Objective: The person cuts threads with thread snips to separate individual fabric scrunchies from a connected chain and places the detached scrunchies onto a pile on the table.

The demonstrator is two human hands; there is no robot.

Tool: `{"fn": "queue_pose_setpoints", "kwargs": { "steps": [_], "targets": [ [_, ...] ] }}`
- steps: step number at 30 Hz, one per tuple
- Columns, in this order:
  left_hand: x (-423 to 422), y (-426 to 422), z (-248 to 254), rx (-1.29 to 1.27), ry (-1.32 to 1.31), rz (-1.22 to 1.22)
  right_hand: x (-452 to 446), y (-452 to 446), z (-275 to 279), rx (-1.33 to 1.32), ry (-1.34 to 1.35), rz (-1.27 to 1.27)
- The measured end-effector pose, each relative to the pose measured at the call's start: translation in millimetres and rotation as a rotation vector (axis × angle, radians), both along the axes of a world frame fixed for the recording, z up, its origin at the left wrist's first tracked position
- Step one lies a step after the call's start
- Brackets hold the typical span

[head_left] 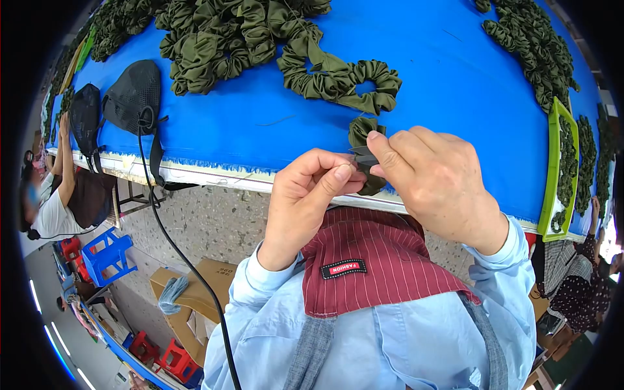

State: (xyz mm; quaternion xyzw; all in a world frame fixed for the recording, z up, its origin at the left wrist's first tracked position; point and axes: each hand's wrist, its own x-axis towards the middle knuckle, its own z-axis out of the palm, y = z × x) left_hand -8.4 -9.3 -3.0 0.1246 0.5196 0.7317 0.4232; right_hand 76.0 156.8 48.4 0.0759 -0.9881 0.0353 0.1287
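Note:
A dark green satin scrunchie [365, 132] hangs at the table's front edge, between my two hands. My left hand [302, 198] is closed, thumb and fingertips pinched together at the scrunchie's left side. My right hand [434, 181] is closed around small thread snips [366, 158], most of which its fingers hide. Their dark blades point left toward my left fingertips, against the scrunchie. Just beyond, two linked green scrunchies [341, 81] lie on the blue cloth, trailing from a larger heap [221, 39].
A blue cloth [448, 97] covers the table. Black mesh bags [133, 97] with a cord lie left. A lime green tray [554, 169] holding scrunchies stands right, near another heap [530, 49]. A cardboard box [205, 292] and blue stool [108, 255] are on the floor. Other people sit at both sides.

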Motion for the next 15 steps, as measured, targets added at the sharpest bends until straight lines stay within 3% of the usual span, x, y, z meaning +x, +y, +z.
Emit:
{"fn": "queue_pose_setpoints", "kwargs": {
  "steps": [12, 15],
  "targets": [
    [2.5, 3.5, -0.4, -0.001, 0.089, -0.019, 2.9, 0.5, 0.4, 0.112, -0.022, 0.039],
    [3.0, 5.4, 1.1, -0.002, 0.048, -0.006, 4.7, 3.0, -16.3, -0.216, 0.138, -0.117]
  ]
}}
